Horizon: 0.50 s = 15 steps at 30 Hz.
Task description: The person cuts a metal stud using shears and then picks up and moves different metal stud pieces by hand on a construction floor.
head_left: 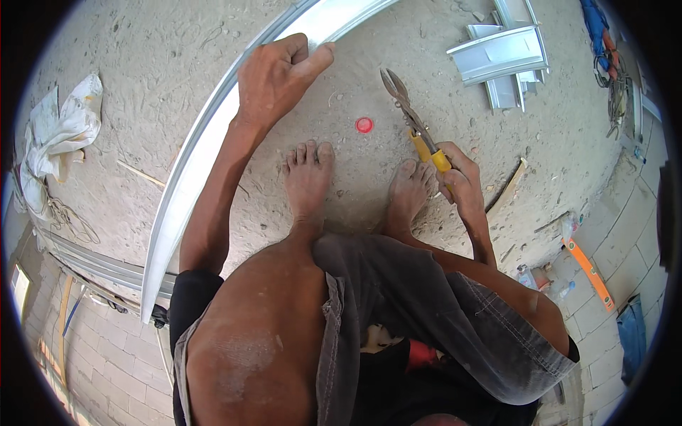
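Note:
My left hand [279,77] is closed over the edge of a long silver metal channel [193,167], which curves in the view from the top middle down to the left. In my right hand [460,177] is a pair of tin snips [420,135] with yellow grips. Their blades point up and away from me, apart from the channel. A small red round cap [364,125] lies on the dusty ground between the snips and my left foot.
Short cut channel pieces [501,57] are stacked at the far right. A white sack [67,124] lies at the left, above more metal lengths [106,263]. An orange spirit level [591,273] and plastic bottles [543,278] are at the right, by a block wall.

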Available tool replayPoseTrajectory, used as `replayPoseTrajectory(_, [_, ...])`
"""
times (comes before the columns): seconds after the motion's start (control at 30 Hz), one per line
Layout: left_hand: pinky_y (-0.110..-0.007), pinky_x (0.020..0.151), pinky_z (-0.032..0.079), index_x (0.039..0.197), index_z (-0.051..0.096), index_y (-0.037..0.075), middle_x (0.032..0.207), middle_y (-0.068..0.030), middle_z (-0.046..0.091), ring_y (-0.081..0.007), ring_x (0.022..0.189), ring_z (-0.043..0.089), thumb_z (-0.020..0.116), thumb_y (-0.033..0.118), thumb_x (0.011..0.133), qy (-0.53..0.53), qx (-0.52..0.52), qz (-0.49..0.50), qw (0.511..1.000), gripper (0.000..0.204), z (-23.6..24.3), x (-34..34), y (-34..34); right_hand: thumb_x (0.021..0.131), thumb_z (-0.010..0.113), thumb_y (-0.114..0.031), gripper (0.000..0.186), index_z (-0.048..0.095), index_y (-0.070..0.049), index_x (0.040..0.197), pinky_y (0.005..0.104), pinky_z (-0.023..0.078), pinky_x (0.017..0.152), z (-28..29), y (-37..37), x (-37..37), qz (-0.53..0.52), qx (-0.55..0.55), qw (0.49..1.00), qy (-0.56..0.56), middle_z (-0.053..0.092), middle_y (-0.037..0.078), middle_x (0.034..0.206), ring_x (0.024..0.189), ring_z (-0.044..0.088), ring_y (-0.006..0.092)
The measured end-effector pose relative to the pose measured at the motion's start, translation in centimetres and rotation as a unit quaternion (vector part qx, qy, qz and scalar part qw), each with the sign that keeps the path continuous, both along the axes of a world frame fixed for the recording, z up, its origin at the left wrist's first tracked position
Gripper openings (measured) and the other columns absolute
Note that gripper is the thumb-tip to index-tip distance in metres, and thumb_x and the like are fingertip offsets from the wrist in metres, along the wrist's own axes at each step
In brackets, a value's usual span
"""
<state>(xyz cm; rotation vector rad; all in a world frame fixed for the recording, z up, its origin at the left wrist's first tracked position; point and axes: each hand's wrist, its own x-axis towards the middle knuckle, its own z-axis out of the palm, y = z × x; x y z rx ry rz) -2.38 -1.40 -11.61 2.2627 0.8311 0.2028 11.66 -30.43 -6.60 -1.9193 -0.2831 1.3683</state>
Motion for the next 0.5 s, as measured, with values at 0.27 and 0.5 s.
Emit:
replayPoseTrajectory(0.27, [-0.032,0.036,0.037,0.065,0.058,0.006,0.045,-0.0074,0.050,-0.0167,0.036,0.046,0.050,0.047,0.094,0.049,0.210,-0.063,0.975,0.051,0.3,0.3,1.5,0.072,0.043,-0.023,0.044,0.054,0.001,0.107,0.0224,0.028,0.039,-0.6,1.1,1.0,-0.023,0.002,1.000,0.006,0.040,0.000,0.061,0.044,0.033,0.0064])
replayPoseTrajectory(0.5, [-0.033,0.037,0.038,0.059,0.057,0.008,0.044,-0.0080,0.050,-0.0183,0.038,0.050,0.048,0.048,0.094,0.045,0.162,-0.093,0.981,0.054,3.3,0.3,1.0,0.073,0.045,-0.019,0.040,0.055,-0.001,0.107,0.0224,0.027,0.041,-0.9,0.9,1.2,-0.052,0.013,0.998,0.015,0.042,0.000,0.064,0.045,0.034,0.0056])
